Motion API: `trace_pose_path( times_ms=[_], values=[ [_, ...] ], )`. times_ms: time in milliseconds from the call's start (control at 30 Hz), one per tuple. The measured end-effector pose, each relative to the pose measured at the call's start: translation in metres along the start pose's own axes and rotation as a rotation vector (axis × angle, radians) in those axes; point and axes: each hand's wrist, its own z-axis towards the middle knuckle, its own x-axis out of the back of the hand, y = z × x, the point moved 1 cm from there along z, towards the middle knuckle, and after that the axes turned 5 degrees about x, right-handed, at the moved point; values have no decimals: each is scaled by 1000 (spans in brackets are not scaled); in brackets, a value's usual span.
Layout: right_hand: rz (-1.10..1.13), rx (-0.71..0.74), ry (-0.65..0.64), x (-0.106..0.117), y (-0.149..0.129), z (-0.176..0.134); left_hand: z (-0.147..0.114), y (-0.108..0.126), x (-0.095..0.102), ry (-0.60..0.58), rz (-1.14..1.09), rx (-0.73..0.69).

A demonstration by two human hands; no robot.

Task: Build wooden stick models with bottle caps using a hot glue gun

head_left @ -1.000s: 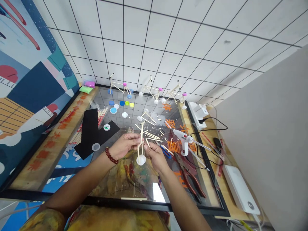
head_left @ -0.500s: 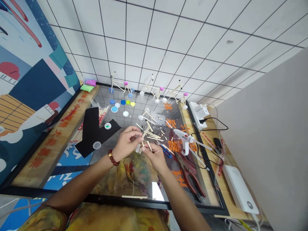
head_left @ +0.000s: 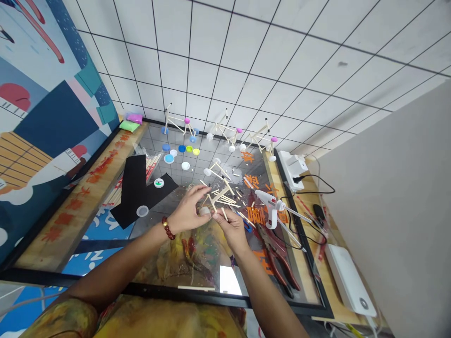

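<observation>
My right hand (head_left: 231,228) pinches the lower end of a small stick frame (head_left: 220,193), made of pale thin wooden sticks with dark tips. My left hand (head_left: 188,210), a beaded bracelet at its wrist, is just left of the frame with thumb and fingers apart. Close to its thumb is a whitish cap (head_left: 204,211), partly hidden; whether it is joined to the frame I cannot tell. Loose sticks (head_left: 227,201) and dark bits lie behind the hands on the glass tabletop (head_left: 155,265). Farther back is a stick piece with white bottle caps (head_left: 207,172).
Three stick models (head_left: 221,129) with pink tops stand along the back edge. Coloured caps (head_left: 169,158) and black card (head_left: 133,188) lie left. On the right are a glue gun (head_left: 271,206), red-handled pliers (head_left: 278,263), a power strip (head_left: 291,169) and a white box (head_left: 350,279).
My left fingers have let go of the stick frame and spread apart. The frame has tilted and sits slightly lower, still in my right hand. The view has shifted slightly.
</observation>
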Motion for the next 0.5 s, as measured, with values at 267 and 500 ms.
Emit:
trace_pose_path(
  times_ms=[267,500],
  values=[
    [-59,45,-11,1,-9,-3,-4,-3,-8,25,42,26],
    [-60,16,-22,6,-11,0,-4,0,-2,-64,-530,56]
  ],
)
